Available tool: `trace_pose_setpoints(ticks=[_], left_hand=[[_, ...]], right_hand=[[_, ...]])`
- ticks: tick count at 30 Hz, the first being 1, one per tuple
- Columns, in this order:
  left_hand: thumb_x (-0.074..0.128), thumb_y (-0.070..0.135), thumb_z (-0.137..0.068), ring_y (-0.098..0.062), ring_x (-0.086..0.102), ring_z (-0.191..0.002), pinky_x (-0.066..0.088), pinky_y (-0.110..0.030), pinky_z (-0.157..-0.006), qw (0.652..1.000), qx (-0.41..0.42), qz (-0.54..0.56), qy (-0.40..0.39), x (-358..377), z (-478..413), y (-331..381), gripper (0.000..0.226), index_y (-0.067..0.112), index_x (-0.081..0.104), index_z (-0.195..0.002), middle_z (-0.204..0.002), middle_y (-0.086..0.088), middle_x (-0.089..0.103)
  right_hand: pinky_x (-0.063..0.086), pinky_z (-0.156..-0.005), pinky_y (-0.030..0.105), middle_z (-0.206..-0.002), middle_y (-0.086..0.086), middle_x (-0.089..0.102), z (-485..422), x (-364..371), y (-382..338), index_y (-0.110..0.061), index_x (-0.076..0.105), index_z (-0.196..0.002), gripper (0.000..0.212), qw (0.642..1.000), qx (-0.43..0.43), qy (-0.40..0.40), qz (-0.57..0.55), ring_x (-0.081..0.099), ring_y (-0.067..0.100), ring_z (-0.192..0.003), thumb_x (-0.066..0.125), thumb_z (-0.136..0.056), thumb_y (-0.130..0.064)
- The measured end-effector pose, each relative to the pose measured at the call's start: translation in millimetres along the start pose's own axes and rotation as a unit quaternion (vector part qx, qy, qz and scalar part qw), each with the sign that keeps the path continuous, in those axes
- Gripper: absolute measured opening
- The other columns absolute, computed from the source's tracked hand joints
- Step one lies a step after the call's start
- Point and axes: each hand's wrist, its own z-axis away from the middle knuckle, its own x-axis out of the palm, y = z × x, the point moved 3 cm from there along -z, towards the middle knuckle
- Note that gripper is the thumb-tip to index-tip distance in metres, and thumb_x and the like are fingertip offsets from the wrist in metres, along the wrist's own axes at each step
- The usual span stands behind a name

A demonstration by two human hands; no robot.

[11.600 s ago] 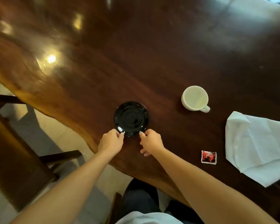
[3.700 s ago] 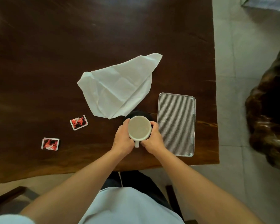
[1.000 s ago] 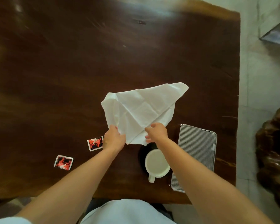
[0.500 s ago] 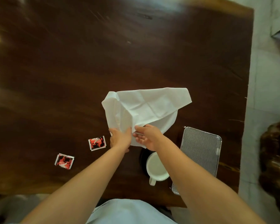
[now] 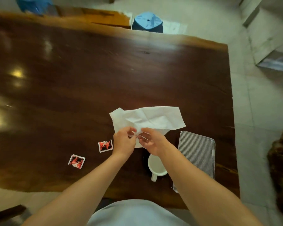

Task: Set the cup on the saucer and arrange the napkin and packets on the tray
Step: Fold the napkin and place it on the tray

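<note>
A white napkin (image 5: 151, 118) lies partly folded on the dark wooden table. My left hand (image 5: 123, 141) and my right hand (image 5: 151, 141) both pinch its near edge, close together. A white cup (image 5: 156, 166) stands on a black saucer (image 5: 144, 160) just under my right forearm, which covers part of both. The ribbed metal tray (image 5: 197, 152) sits to the right of the cup, partly hidden by my right arm. Two red packets lie left of my hands: one (image 5: 105, 145) close to my left hand, the other (image 5: 76, 161) farther left and nearer me.
The table's right edge (image 5: 232, 111) runs just beyond the tray, with tiled floor past it. A blue stool (image 5: 147, 22) stands behind the far edge. A dark carved wooden object (image 5: 281, 168) sits on the floor at the right.
My hands have come together on the napkin's near edge. The napkin's far pointed corner has been folded over, so it now lies in a flatter, wider shape. The view has tilted up.
</note>
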Motion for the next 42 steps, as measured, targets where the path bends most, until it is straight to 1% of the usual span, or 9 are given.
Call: trace_pose_setpoints(ticks=[5, 8, 10, 14, 19, 23, 29, 35, 42], left_hand=[[0.072, 0.005, -0.089, -0.021, 0.066, -0.088, 0.055, -0.024, -0.079, 0.976, 0.175, -0.129, 0.003, -31.3, 7.9, 26.4, 0.021, 0.005, 0.076, -0.11, -0.099, -0.01, 0.067], [0.072, 0.001, -0.088, -0.026, 0.066, -0.089, 0.058, -0.035, -0.081, 0.955, 0.236, -0.179, 0.016, -55.1, 4.5, 37.7, 0.021, 0.001, 0.076, -0.109, -0.096, -0.013, 0.067], [0.072, 0.004, -0.089, -0.024, 0.064, -0.087, 0.055, -0.031, -0.076, 0.946, 0.259, -0.191, 0.033, -68.5, -0.1, 46.4, 0.018, 0.002, 0.078, -0.105, -0.093, -0.011, 0.066], [0.072, 0.014, -0.091, -0.016, 0.059, -0.081, 0.05, -0.023, -0.069, 0.933, 0.297, -0.196, 0.054, -82.0, -5.1, 68.1, 0.014, 0.006, 0.079, -0.1, -0.089, -0.008, 0.064], [0.066, 0.015, -0.095, -0.019, 0.061, -0.085, 0.06, -0.032, -0.073, 0.887, 0.371, -0.273, 0.026, -91.2, -6.0, 88.8, 0.014, 0.007, 0.075, -0.102, -0.094, -0.008, 0.064], [0.06, 0.02, -0.097, -0.024, 0.057, -0.086, 0.052, -0.032, -0.071, 0.876, 0.364, -0.314, 0.016, -109.3, -10.8, 99.4, 0.016, 0.007, 0.07, -0.099, -0.095, -0.009, 0.061], [0.06, 0.01, -0.096, -0.02, 0.043, -0.08, 0.035, -0.029, -0.065, 0.743, 0.399, -0.536, -0.042, -126.7, -13.6, 101.2, 0.026, 0.02, 0.07, -0.118, -0.087, -0.003, 0.058], [0.055, 0.012, -0.097, -0.019, 0.045, -0.093, 0.038, -0.027, -0.063, 0.825, 0.272, -0.495, -0.001, -160.2, -42.3, 94.7, 0.02, 0.018, 0.071, -0.105, -0.093, 0.001, 0.036], [0.053, 0.005, -0.094, -0.039, 0.069, -0.086, 0.057, -0.044, -0.072, 0.909, 0.143, -0.38, 0.093, -210.1, -84.7, 99.3, 0.025, 0.008, 0.073, -0.079, -0.084, -0.011, 0.067]], right_hand=[[0.054, -0.05, 0.022, -0.08, 0.014, 0.066, 13.7, 0.2, -20.0, -0.003, 0.059, -0.1, 0.015, 0.991, -0.102, 0.085, 0.024, 0.065, 0.014, -0.059, 0.069, -0.089, -0.002], [0.054, -0.057, 0.028, -0.095, 0.017, 0.065, 22.7, -7.2, -46.8, -0.015, 0.045, -0.115, 0.048, 0.949, -0.219, 0.168, 0.154, 0.065, 0.017, -0.065, 0.076, -0.081, -0.004], [0.06, -0.067, 0.033, -0.094, 0.01, 0.067, 33.2, -6.2, -62.7, -0.027, 0.044, -0.127, 0.062, 0.894, -0.294, 0.189, 0.281, 0.067, 0.019, -0.075, 0.078, -0.079, -0.007], [0.06, -0.074, 0.032, -0.092, -0.004, 0.07, 52.9, 24.2, -71.8, -0.021, 0.075, -0.105, 0.017, 0.77, -0.373, 0.076, 0.512, 0.068, 0.017, -0.086, 0.07, -0.089, -0.017], [0.054, -0.081, 0.029, -0.108, -0.001, 0.064, 68.3, 64.1, -62.2, -0.017, 0.075, -0.107, 0.024, 0.606, -0.448, 0.006, 0.658, 0.056, 0.013, -0.091, 0.078, -0.085, -0.026], [0.053, -0.087, 0.036, -0.114, 0.003, 0.065, 77.2, 86.0, -58.6, -0.014, 0.067, -0.114, 0.033, 0.592, -0.448, -0.03, 0.669, 0.057, 0.02, -0.102, 0.074, -0.084, -0.028], [0.053, -0.087, 0.047, -0.095, 0.007, 0.073, 76.5, 91.4, -60.8, -0.013, 0.07, -0.1, 0.012, 0.55, -0.493, 0.019, 0.674, 0.065, 0.028, -0.087, 0.059, -0.098, -0.017], [0.05, -0.084, 0.041, -0.097, 0.009, 0.069, 70.8, 84.0, -101.1, -0.013, 0.075, -0.093, 0.019, 0.493, -0.471, 0.038, 0.73, 0.063, 0.033, -0.09, 0.056, -0.094, -0.009], [0.037, -0.074, 0.035, -0.102, 0.007, 0.064, 82.1, 102.1, -160.5, -0.011, 0.068, -0.096, 0.015, 0.38, -0.481, 0.091, 0.785, 0.054, 0.029, -0.079, 0.056, -0.093, -0.001]])
